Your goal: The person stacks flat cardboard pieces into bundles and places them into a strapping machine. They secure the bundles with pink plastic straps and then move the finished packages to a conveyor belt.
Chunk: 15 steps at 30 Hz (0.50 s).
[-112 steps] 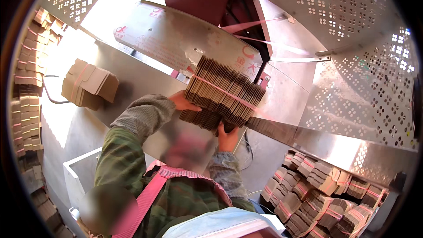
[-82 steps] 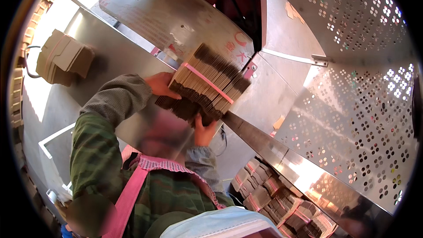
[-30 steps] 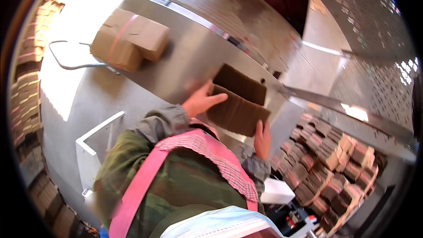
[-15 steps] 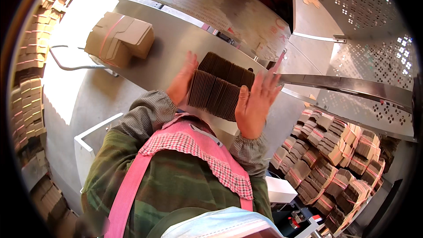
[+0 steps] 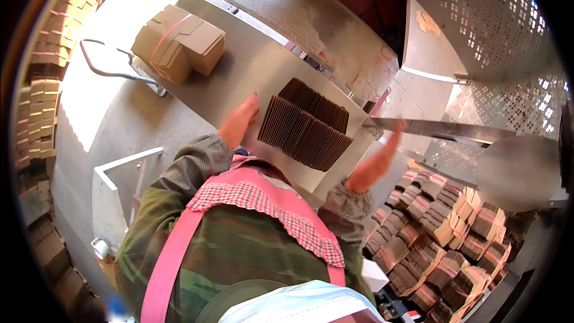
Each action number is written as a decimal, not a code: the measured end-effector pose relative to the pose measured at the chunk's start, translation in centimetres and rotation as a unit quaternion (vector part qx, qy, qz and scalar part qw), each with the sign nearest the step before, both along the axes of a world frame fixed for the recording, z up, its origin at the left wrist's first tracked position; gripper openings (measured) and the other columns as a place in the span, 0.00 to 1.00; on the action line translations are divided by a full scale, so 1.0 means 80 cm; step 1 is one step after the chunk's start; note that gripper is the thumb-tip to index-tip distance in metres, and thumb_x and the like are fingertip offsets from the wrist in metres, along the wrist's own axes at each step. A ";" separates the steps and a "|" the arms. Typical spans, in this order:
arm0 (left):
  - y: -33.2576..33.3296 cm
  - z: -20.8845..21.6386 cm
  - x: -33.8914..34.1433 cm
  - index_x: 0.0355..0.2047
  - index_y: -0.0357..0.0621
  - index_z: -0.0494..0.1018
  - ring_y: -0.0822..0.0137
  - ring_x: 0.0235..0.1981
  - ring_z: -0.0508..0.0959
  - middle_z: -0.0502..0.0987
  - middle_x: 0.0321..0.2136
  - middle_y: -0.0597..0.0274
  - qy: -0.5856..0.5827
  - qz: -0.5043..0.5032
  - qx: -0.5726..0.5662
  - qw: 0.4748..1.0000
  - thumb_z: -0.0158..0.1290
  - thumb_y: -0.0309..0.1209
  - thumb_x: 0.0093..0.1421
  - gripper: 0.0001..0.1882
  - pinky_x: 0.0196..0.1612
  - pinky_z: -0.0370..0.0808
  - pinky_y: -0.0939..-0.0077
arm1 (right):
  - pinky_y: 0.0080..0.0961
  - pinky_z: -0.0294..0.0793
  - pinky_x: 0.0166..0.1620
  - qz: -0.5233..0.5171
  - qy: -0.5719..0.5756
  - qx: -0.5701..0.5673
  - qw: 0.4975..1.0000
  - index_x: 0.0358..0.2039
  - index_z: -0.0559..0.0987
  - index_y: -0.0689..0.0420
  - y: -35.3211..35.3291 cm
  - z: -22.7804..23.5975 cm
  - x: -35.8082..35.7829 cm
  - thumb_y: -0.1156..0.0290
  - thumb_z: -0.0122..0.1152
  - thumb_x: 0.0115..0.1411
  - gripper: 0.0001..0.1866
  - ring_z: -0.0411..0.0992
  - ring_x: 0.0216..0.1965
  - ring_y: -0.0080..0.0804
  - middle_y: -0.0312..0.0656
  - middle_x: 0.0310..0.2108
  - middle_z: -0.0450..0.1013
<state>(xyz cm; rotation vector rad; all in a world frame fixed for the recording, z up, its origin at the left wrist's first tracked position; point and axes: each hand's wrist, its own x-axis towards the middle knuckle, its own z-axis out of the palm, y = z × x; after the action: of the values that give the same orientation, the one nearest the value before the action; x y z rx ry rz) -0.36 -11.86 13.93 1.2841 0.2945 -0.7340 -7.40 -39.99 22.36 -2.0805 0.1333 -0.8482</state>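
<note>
A: What's different from a moment ago?

B: The hands. The right hand [image 5: 378, 160] overlapped the near right edge of the cardboard stack [image 5: 305, 125] half a second back; now it has swung out to the right, well apart from it.

A: And the stack?

B: Sitting on the metal table [image 5: 239, 45] in front of the person, between the two hands, its folded pieces packed side by side. I'd say it stands by itself now — nobody is steadying it. I see no band on it, while the bundle [image 5: 179, 43] at the table's upper left has a pink one.

A: How are the hands posed?

B: The left hand [image 5: 240, 121] is just beside the stack's left side, seen nearly edge-on, fingers straight and pointing away from the body, holding nothing. The right one reaches up and outward, fingers stretched long and nothing visible in them — it's blurred, so I can't tell how far they're spread.
</note>
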 end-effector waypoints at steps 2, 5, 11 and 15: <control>-0.014 0.010 -0.008 0.65 0.37 0.42 0.59 0.66 0.50 0.47 0.65 0.51 -0.081 -0.067 0.046 0.993 0.44 0.55 0.61 0.44 0.64 0.50 0.70 | 0.36 0.48 0.65 -0.068 0.030 0.158 0.985 0.61 0.58 0.65 -0.038 -0.055 -0.027 0.65 0.37 0.68 0.25 0.49 0.65 0.42 0.53 0.63 0.53; -0.038 0.036 -0.004 0.64 0.30 0.42 0.58 0.65 0.51 0.52 0.63 0.46 -0.185 -0.153 0.170 0.956 0.53 0.52 0.57 0.49 0.64 0.48 0.70 | 0.34 0.48 0.65 -0.044 0.194 0.475 0.857 0.63 0.55 0.61 -0.063 -0.243 -0.060 0.57 0.32 0.69 0.28 0.50 0.65 0.37 0.47 0.64 0.52; 0.053 0.023 0.030 0.60 0.32 0.57 0.58 0.59 0.64 0.65 0.56 0.44 -0.192 -0.014 0.307 0.932 0.55 0.51 0.54 0.43 0.60 0.59 0.70 | 0.32 0.47 0.65 0.063 0.238 0.013 0.969 0.66 0.49 0.56 0.091 -0.127 0.005 0.60 0.40 0.66 0.30 0.48 0.66 0.37 0.48 0.66 0.48; 0.153 -0.060 0.064 0.54 0.34 0.66 0.61 0.51 0.72 0.74 0.47 0.48 -0.126 0.066 0.310 0.940 0.53 0.46 0.57 0.31 0.54 0.65 0.74 | 0.31 0.51 0.63 -0.024 0.302 0.225 0.926 0.65 0.50 0.59 0.106 -0.116 0.010 0.57 0.52 0.62 0.37 0.46 0.66 0.40 0.48 0.66 0.47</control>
<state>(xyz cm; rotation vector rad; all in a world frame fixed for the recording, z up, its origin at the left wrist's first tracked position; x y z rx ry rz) 4.78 0.37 9.11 1.9165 0.4171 -0.3553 -6.61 -31.50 13.09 -1.8289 0.6511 -0.1453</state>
